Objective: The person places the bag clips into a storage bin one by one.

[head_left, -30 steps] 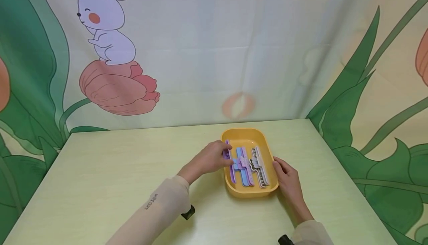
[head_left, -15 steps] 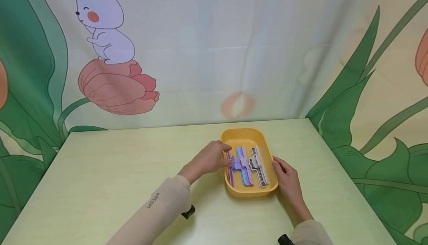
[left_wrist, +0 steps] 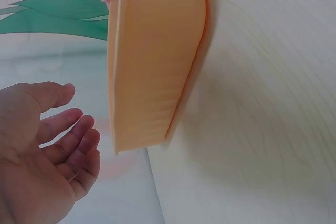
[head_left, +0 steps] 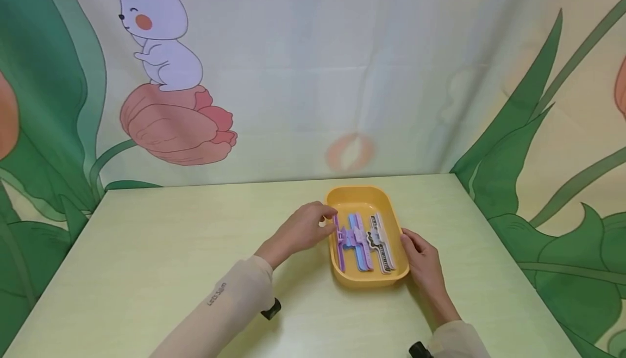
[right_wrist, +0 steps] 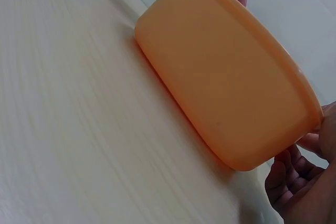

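Observation:
A yellow plastic tray [head_left: 360, 282] stands on the table. Inside lie several flat, ruler-like strips with shaped middles: a purple strip [head_left: 341, 260] along the left wall, a blue strip [head_left: 361, 263] beside a lilac one [head_left: 364, 252], and a black-and-white patterned strip [head_left: 384, 260] at the right. My left hand [head_left: 304, 230] hovers at the tray's left rim; the left wrist view shows its fingers loosely bent with nothing between them. On the other side my right hand [head_left: 423, 263] pinches the right rim, thumb above and other fingers curled below the edge.
The pale wooden table [head_left: 195, 238] extends to the left and in front of the tray. Behind it hangs a cloth backdrop [head_left: 274, 75] printed with a rabbit, flowers and green leaves. Black wrist cameras [head_left: 271, 309] sit under the sleeves.
My left hand has let go of the purple strip, which now lies flatter by the left wall, and has drawn slightly back left. The right hand stays at the tray's rim.

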Demonstrator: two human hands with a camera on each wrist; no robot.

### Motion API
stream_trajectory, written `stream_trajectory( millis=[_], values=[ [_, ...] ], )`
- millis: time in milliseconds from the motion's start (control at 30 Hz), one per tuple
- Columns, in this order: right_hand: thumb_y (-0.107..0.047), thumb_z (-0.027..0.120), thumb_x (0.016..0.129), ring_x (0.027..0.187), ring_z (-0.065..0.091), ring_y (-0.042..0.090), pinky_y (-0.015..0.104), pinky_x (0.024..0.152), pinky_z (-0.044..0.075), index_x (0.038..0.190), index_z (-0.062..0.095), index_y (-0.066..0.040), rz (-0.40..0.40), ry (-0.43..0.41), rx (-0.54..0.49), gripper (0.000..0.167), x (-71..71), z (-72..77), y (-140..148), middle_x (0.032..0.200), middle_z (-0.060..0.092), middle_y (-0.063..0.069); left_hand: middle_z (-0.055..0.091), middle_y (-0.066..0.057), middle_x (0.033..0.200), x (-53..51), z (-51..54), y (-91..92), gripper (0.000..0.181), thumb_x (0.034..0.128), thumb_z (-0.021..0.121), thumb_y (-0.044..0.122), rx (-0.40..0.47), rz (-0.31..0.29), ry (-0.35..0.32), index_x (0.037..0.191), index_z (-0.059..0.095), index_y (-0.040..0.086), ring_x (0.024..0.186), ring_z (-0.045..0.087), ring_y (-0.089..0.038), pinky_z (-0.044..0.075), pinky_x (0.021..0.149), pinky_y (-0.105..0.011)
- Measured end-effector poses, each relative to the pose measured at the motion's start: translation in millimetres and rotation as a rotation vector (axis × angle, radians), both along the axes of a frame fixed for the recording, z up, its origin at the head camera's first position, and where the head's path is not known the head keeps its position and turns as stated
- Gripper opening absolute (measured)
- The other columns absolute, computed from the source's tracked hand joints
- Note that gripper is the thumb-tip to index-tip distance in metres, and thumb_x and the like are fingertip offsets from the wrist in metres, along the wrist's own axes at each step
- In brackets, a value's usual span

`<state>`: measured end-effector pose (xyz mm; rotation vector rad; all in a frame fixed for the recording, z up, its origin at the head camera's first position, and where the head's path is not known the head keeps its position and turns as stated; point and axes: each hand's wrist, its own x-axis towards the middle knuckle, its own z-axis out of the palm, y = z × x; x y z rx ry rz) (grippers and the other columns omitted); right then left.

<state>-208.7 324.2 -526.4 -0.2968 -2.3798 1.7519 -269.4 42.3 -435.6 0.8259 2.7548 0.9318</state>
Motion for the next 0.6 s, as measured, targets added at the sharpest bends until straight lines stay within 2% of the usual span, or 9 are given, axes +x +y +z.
stream_trajectory(
  millis=[133,300,367,467,600],
  values=[
    [-0.033,0.056,0.108,0.111,0.061,0.020,0.012,0.081,0.051,0.141,0.062,-0.005,-0.004,-0.002,0.026,0.044,-1.1,3.1,1,0.135,0.064,0.017,0.068,-0.013,0.121,0.9,2.6,-3.0,0.038,0.1002,0.069,0.019,0.011,0.016,0.011,0.134,0.067,0.002,0.111,0.064,-0.028,0.054,0.095,-0.040],
    [-0.027,0.059,0.107,0.093,0.055,0.019,0.015,0.069,0.047,0.139,0.064,-0.006,-0.040,-0.008,0.094,0.039,-2.4,7.9,2,0.114,0.064,0.018,0.068,-0.012,0.121,3.7,5.8,-6.5,0.038,0.1002,0.070,0.019,0.025,0.037,0.031,0.134,0.067,0.002,0.111,0.064,-0.027,0.054,0.095,-0.040],
    [-0.025,0.059,0.107,0.092,0.053,0.020,0.017,0.067,0.046,0.140,0.063,-0.005,-0.050,-0.012,0.128,0.039,-1.6,9.1,3,0.113,0.062,0.017,0.068,-0.012,0.122,5.2,6.1,-7.8,0.037,0.1004,0.070,0.019,0.030,0.041,0.038,0.134,0.067,0.001,0.111,0.064,-0.028,0.054,0.095,-0.040],
    [-0.024,0.059,0.107,0.098,0.055,0.024,0.016,0.069,0.047,0.142,0.061,-0.005,-0.045,-0.015,0.172,0.040,-0.1,10.6,4,0.121,0.061,0.016,0.067,-0.011,0.125,7.8,6.2,-10.0,0.038,0.1003,0.070,0.018,0.039,0.057,0.037,0.134,0.067,0.001,0.112,0.064,-0.028,0.054,0.095,-0.041],
    [-0.023,0.059,0.107,0.110,0.059,0.028,0.021,0.081,0.050,0.144,0.059,-0.005,0.000,0.014,0.254,0.042,1.0,12.7,7,0.132,0.062,0.017,0.065,-0.011,0.130,11.4,6.5,-14.4,0.039,0.1004,0.070,0.020,0.036,0.096,0.041,0.135,0.066,0.003,0.116,0.064,-0.028,0.054,0.098,-0.042]
  ],
)
